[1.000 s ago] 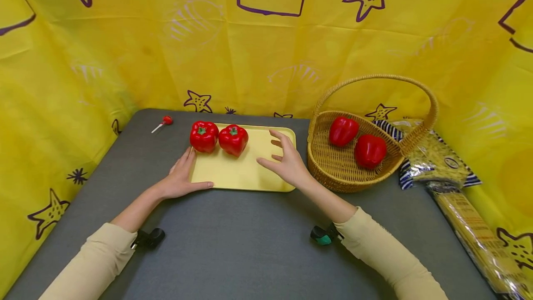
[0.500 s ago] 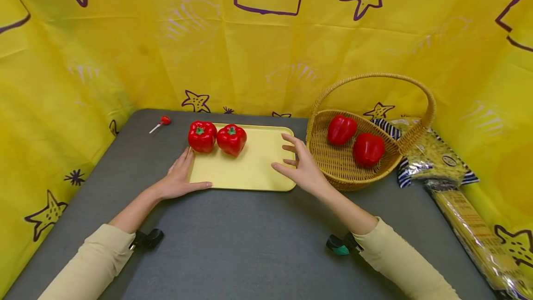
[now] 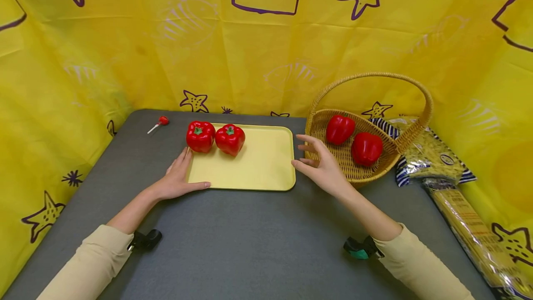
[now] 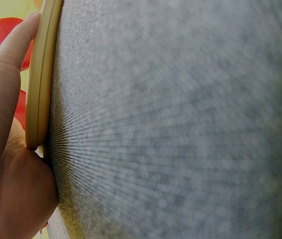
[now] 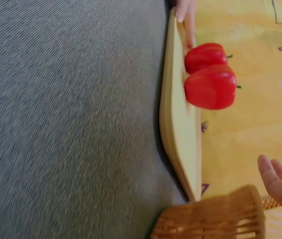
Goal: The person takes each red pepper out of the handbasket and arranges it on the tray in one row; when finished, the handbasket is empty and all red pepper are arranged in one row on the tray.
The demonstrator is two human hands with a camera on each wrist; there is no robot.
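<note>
A pale yellow tray (image 3: pixel 266 163) lies on the grey table. Two red bell peppers (image 3: pixel 201 137) stand side by side at its far left, stems up. My left hand (image 3: pixel 176 180) rests against the tray's left end, its thumb stretched along the front rim; the left wrist view shows that straight thumb (image 4: pixel 6 84) on the rim. My right hand (image 3: pixel 326 170) hovers, fingers spread and slightly bent, between the tray's right end and a wicker basket (image 3: pixel 319 126). Nothing is in it. Two more red bell peppers (image 3: pixel 366 149) lie inside the basket.
A red lollipop (image 3: pixel 163 120) lies at the table's back left. Right of the basket are a clear bag of yellow pasta (image 3: pixel 433 156) and a long pack of spaghetti (image 3: pixel 470 226). The basket's tall handle (image 3: pixel 370 75) arches upward. A yellow patterned cloth (image 3: pixel 258 59) hangs behind.
My right hand has moved right, from above the tray to beside the basket. The left hand keeps its place at the tray. The whole view has shifted slightly.
</note>
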